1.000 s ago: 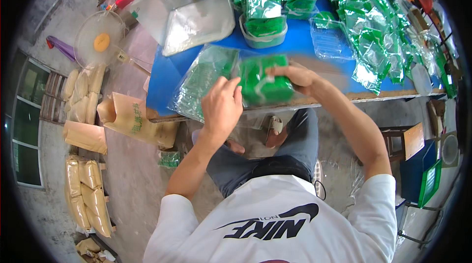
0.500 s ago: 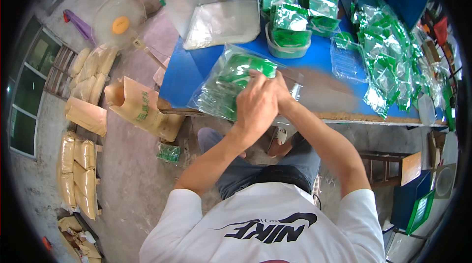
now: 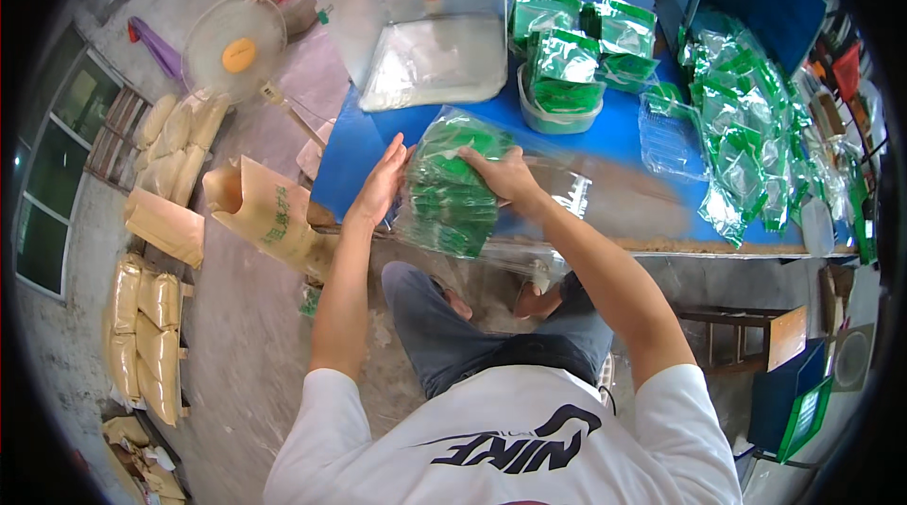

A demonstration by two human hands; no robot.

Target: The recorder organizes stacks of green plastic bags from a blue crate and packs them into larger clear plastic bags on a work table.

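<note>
A see-through plastic bag (image 3: 444, 207) full of green packets stands at the near edge of the blue tabletop, its lower end reaching over the edge. My left hand (image 3: 380, 184) lies against the bag's left side, its fingers stretched out and pointing away from me. On the right, my right hand (image 3: 510, 176) grips the bag, with the thumb on the packets and the other fingers partly hidden. Loose, shiny film from the bag trails out beneath my right wrist. Beyond it, a small plastic tub (image 3: 561, 118) holds green-and-silver packets.
A large translucent bin (image 3: 430, 94) lies at the back left. A thin plastic tray (image 3: 673, 138) and a heap of green-and-silver packets (image 3: 742, 127) are on the right. A paper sack (image 3: 260, 207) and a fan (image 3: 236, 51) stand left of the table.
My hands were together on top of the bag; they have parted to its two sides. The bag has turned more upright and come nearer to me.
</note>
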